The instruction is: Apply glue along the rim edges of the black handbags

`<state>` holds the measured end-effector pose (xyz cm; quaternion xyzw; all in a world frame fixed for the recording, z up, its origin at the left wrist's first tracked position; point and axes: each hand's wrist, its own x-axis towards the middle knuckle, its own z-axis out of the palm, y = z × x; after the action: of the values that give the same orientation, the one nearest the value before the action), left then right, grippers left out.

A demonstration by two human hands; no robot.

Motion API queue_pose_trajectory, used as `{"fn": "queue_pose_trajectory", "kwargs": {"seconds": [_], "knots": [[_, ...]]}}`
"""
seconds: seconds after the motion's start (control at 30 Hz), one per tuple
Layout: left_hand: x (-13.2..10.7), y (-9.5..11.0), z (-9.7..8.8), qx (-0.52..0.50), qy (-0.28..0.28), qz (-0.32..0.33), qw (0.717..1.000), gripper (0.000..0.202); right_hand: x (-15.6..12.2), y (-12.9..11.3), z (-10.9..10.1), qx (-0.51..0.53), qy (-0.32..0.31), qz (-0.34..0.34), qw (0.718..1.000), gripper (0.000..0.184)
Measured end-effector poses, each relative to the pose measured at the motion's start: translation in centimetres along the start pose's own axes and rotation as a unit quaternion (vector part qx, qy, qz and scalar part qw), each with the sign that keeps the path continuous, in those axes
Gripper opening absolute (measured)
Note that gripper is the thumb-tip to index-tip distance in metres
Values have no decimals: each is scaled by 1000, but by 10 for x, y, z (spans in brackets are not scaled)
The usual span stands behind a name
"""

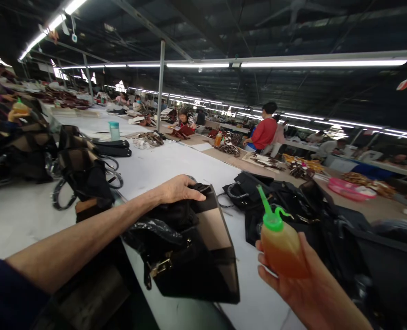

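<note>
My left hand [181,189] is closed on the upper edge of a black handbag [196,266] with a tan-brown panel and a gold-coloured clasp. The bag is tilted over the front edge of the white table, and plastic film covers part of it. In my right hand [303,275] is a squeeze bottle [284,250] with orange-brown liquid, a green cap and a green spout pointing up. My fingers wrap round its lower part, to the right of the bag and apart from it.
Black bags [309,211] are heaped on the right. More bags [82,165] with film-wrapped handles stand on the left. A turquoise-lidded cup [114,131] is on the white table [175,160]. Farther back are a pink basket [349,189], a metal post [161,87] and a person in red [263,130].
</note>
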<state>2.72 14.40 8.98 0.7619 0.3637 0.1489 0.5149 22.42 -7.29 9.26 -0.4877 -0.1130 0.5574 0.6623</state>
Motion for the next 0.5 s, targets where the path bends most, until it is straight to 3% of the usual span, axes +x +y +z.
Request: {"fn": "queue_pose_trajectory", "kwargs": {"seconds": [0.17, 0.33, 0.5], "knots": [[-9, -19, -3, 136, -115, 7, 984, 35, 7, -3, -16, -148, 27, -145, 978, 35], [-20, -35, 3, 156, -170, 12, 973, 34, 17, 8, -35, -329, 43, -245, 911, 51], [-25, -33, 2, 171, -213, 6, 962, 33, 17, 14, -30, -443, 63, -287, 847, 57]]}}
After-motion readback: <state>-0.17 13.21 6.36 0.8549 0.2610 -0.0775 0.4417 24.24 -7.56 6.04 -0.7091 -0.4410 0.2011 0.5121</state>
